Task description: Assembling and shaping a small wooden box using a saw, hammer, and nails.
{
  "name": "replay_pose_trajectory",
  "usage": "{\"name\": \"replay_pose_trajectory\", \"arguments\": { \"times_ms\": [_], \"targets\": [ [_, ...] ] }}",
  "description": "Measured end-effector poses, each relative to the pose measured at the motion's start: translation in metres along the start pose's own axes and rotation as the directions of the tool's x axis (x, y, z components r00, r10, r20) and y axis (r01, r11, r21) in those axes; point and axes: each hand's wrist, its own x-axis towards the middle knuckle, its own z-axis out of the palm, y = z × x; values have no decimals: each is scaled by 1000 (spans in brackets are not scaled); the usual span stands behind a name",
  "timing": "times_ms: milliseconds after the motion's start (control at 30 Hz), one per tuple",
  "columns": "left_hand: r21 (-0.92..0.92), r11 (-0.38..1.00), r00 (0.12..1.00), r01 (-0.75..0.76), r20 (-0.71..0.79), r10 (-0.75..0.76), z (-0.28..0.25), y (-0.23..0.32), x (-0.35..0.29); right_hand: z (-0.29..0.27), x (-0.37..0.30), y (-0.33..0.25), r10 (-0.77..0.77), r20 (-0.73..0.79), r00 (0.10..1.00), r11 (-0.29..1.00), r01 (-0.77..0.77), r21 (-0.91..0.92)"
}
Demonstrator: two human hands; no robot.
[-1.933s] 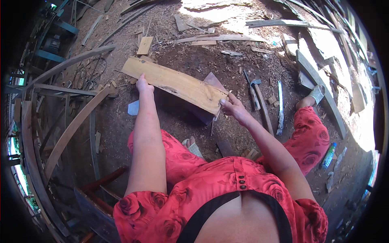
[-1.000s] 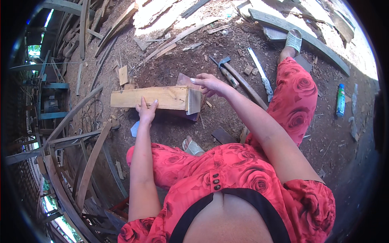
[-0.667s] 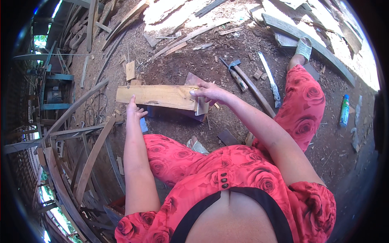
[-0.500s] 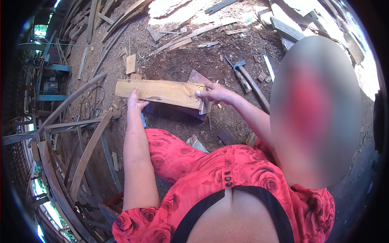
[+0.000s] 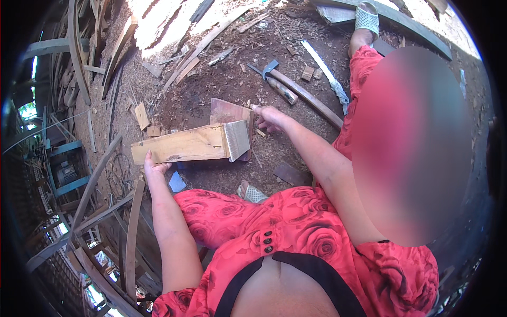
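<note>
One wooden plank [image 5: 182,145] lies across a dark block [image 5: 231,117] a little left of the picture's centre, its sawn end face pointing toward 3 o'clock. It looks thick, stiff and fairly heavy for its length, with rough, dry faces that should not slip, though splinters are likely. The best hold is probably at its two ends, where the hands are now.

The left hand [image 5: 153,168] cups the plank's end at 9 o'clock, fingers curled under its lower edge. The right hand [image 5: 269,117] is half open at the 3 o'clock end, fingertips at the block's upper corner; whether it touches the plank I cannot tell.

On the ground toward 1 o'clock lie one hammer [image 5: 279,84], one long wooden handle [image 5: 311,98] and one saw blade [image 5: 325,74]. Two sandalled feet show: one [image 5: 252,193] below the plank, one [image 5: 366,17] at 12 o'clock.
</note>
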Motion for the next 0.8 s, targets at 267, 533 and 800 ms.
{"name": "replay_pose_trajectory", "arguments": {
  "times_ms": [267,533,800],
  "targets": [
    [-20,999,997,48,-53,-49,-3,8,-10,34,-15,-15,-96,263,960,988,124,-92],
    [-179,984,1000,-19,-25,15,10,13,-14,56,-40,-24,-99,403,910,995,97,26],
    [-325,944,998,-62,-10,63,-14,27,1,71,-59,-29,-104,344,933,992,122,-32]
  ]
}}
